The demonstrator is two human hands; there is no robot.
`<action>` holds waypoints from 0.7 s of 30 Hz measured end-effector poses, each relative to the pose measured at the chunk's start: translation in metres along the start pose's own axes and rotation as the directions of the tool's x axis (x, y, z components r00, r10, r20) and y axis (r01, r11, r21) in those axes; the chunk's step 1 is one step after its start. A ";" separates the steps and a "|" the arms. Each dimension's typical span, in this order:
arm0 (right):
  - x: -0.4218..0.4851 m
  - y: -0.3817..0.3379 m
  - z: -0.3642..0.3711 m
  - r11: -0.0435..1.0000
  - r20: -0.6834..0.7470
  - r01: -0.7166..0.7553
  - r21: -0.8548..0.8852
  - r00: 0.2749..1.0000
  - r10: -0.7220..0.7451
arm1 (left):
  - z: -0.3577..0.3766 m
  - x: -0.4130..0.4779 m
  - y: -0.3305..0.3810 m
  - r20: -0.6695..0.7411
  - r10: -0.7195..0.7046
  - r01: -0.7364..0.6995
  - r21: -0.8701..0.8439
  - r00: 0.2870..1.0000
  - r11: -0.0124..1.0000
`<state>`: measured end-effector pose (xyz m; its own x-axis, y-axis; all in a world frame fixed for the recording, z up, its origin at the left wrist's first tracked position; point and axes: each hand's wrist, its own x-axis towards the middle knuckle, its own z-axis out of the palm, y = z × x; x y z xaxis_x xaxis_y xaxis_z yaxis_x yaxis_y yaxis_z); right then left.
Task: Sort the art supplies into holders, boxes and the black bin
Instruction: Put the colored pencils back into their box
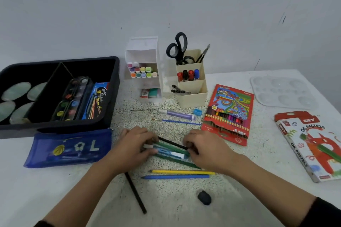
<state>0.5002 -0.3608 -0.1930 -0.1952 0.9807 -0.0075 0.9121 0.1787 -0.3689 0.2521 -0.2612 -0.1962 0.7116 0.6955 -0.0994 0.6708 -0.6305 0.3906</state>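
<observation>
A bunch of pens and pencils (170, 150), green, black and blue-white, lies mid-table. My left hand (135, 143) grips its left end and my right hand (203, 148) grips its right end, fingers curled over them. A yellow pencil (182, 172), a blue pencil (175, 177) and a black pencil (135, 192) lie loose nearer me. The black bin (110, 96) at the left holds paint sets. A white marker holder (145, 72) and a beige holder (191, 83) with scissors stand at the back.
A blue pencil pouch (70, 148) lies in front of the bin. A purple tube (177, 114), a thin blue brush (180, 122) and a blue sharpener (197, 112) lie behind my hands. Colour pencil box (230, 114), oil pastels box (313, 145), clear palette (282, 92) sit right; black eraser (204, 197) near me.
</observation>
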 end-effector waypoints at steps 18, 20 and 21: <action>0.003 -0.009 0.001 0.989 -0.053 -0.120 0.084 0.991 0.125 | -0.025 0.019 0.006 0.115 -0.105 0.125 -0.185 0.988 0.975; -0.001 -0.006 -0.002 0.956 -0.150 -0.182 0.229 0.964 0.220 | -0.028 0.017 0.007 0.065 -0.118 0.133 -0.342 0.991 0.930; -0.004 -0.003 -0.004 0.926 -0.199 -0.212 0.314 0.939 0.282 | -0.030 0.015 0.008 0.044 -0.119 0.127 -0.397 0.992 0.909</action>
<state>0.4997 -0.3645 -0.1878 0.1458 0.9866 0.0734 0.7724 -0.0672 -0.6316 0.2622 -0.2453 -0.1672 0.6349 0.7501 -0.1852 0.6172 -0.3483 0.7055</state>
